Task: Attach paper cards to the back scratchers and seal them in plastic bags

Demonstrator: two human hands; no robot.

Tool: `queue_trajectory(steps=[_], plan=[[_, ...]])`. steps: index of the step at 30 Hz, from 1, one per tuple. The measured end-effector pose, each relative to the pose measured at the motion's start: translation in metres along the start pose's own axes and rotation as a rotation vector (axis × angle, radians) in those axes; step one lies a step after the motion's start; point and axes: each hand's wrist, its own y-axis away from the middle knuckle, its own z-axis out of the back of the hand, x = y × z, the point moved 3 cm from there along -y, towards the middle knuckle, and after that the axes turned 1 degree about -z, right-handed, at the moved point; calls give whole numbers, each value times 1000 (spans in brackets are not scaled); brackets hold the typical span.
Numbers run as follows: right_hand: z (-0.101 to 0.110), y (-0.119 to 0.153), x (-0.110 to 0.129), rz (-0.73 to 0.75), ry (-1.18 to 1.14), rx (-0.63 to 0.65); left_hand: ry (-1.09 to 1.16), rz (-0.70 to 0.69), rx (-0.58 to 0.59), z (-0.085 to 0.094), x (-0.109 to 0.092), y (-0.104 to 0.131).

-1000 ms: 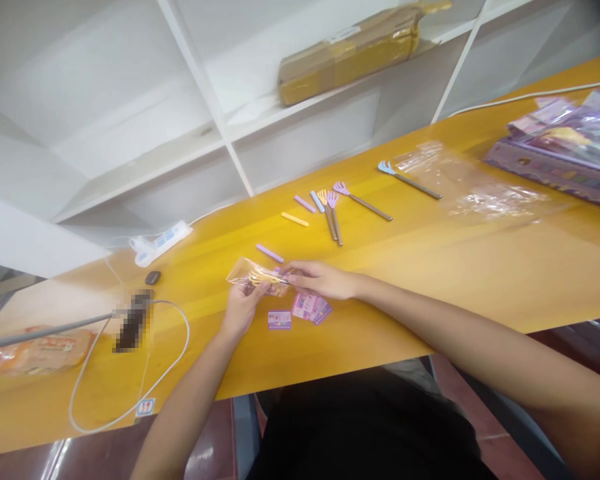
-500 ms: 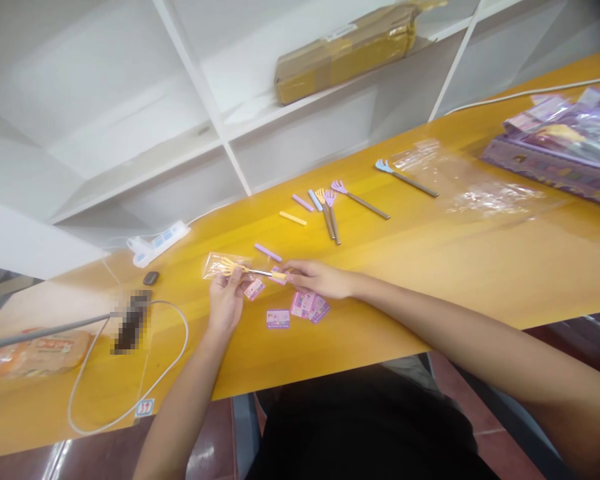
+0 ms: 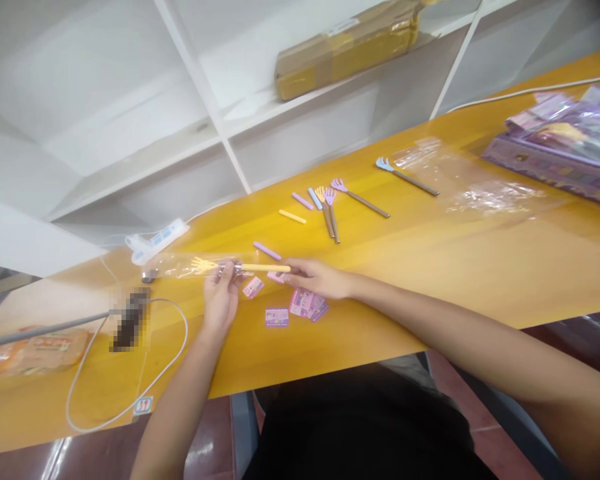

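A yellow back scratcher [image 3: 263, 267] with a claw head and a long yellow handle is held level above the table, its head inside a clear plastic sleeve [image 3: 175, 265]. My left hand [image 3: 221, 297] pinches it just behind the claw, where a bit of metal shaft shows. At the handle's far end, the fingers of my right hand [image 3: 317, 277] are closed on the tip. Beneath and between the hands lie small printed cards [image 3: 277, 317]. A purple tube [image 3: 267, 251] rests just beyond the held handle.
Several unwrapped scratchers [image 3: 363, 200] and coloured tubes [image 3: 293, 216] lie farther back. Crumpled clear bags [image 3: 495, 199] and a purple display box [image 3: 550, 167] are at the right. A power strip [image 3: 160, 241], a looped cable [image 3: 185, 333] and an orange packet [image 3: 55, 350] are left.
The scratcher's claw and my left hand have shifted left. The sleeve now stretches farther left, and more of the yellow handle shows between my hands. My right hand has barely moved.
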Motion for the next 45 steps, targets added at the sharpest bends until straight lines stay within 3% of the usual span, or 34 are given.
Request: queue_trajectory(steps=[4, 11, 23, 31, 35, 45], plan=[[3, 2, 4, 17, -27, 19, 24, -19, -15, 5, -11, -9], [7, 1, 3, 43, 57, 3, 0, 41, 22, 3, -4, -6], [-1, -1, -2, 151, 296, 48, -283, 263, 378, -15, 34, 30], [3, 2, 2, 185, 241, -86, -184, 249, 257, -16, 26, 26], [1, 5, 4, 256, 281, -70, -124, 236, 208, -13, 20, 21], [1, 5, 6, 277, 386, -87, -104, 262, 193, -10, 23, 19]])
